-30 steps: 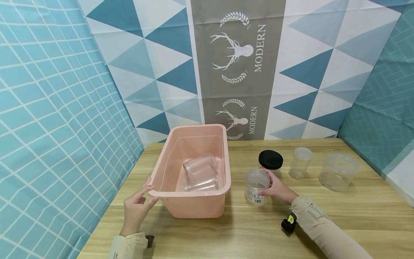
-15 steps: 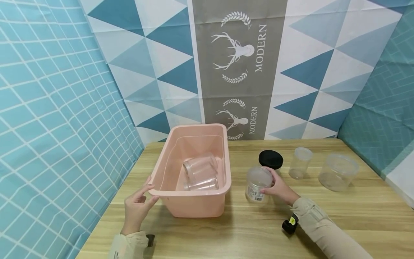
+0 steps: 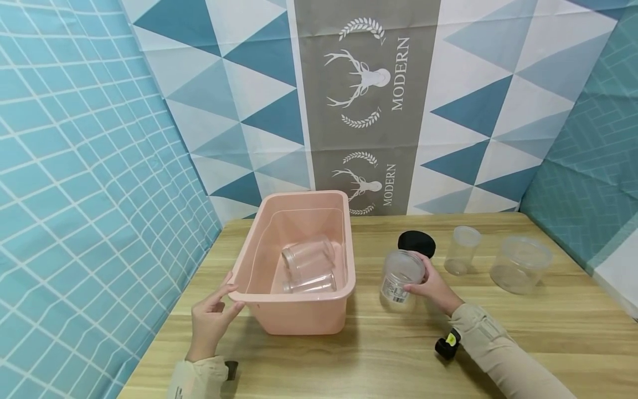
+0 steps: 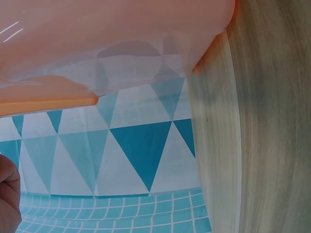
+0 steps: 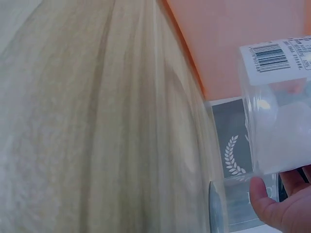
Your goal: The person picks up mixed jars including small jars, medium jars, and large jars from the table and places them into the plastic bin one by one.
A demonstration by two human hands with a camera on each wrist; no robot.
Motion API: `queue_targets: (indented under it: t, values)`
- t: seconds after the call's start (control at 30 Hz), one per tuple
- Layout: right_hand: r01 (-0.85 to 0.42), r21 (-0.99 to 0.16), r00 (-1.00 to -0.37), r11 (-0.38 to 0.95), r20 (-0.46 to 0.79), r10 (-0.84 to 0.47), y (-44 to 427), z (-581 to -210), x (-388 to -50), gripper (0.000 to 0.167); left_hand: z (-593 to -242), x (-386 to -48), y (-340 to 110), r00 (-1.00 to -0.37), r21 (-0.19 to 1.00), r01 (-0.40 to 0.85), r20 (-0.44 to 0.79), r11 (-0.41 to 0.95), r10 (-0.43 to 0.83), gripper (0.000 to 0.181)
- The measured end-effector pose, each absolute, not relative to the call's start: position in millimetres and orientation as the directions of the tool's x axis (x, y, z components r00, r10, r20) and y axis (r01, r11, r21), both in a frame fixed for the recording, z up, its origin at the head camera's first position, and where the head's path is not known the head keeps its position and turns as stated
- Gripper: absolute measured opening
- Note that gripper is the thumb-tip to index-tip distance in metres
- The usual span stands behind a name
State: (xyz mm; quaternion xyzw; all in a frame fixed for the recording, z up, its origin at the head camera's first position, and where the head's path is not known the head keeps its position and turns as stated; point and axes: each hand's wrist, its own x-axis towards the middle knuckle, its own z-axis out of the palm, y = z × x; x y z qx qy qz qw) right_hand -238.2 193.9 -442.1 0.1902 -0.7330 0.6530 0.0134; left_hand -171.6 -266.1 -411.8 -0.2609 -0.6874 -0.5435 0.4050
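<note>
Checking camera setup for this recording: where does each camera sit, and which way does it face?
Head: on the head, facing forward and down at the table; left hand, right hand, sleeves show.
Left wrist: on that wrist, facing the bin and backdrop; the left hand's edge shows.
Right wrist: on that wrist, facing the labelled jar; part of the right hand shows.
Shared by head and right wrist: the labelled jar.

Tbl [image 3: 399,357] w/ pink tub [image 3: 306,318], jars [image 3: 461,252].
</note>
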Motion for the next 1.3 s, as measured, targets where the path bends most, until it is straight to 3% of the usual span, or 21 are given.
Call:
queue_targets:
  t: [0.3,0.67,0.9,1.3]
  values:
    - [-0.33,-0.942,-0.919,0.058,0.307,-0.249,192,-436,-236,0.081,-410,-169,-264,-0.542,0.544,0.801,0.837,0.249,-0.083,0.025]
    - [-0.384,-0.923,-0.914,-0.003,0.381,-0.139,187,-433,-235,0.077,-411,-171,-261,-0.524,0.531,0.825,0.847,0.194,-0.09,0.026]
    - [-0.414,-0.91,-0.901,-0.024,0.414,-0.131,182,-433,-236,0.076,-407,-170,-262,-0.559,0.562,0.786,0.824,0.257,-0.092,0.024]
    - [-0.432,-0.898,-0.891,-0.085,0.44,-0.115,181,-431,-239,0.072,-411,-172,-264,-0.544,0.55,0.809,0.834,0.207,-0.088,0.025]
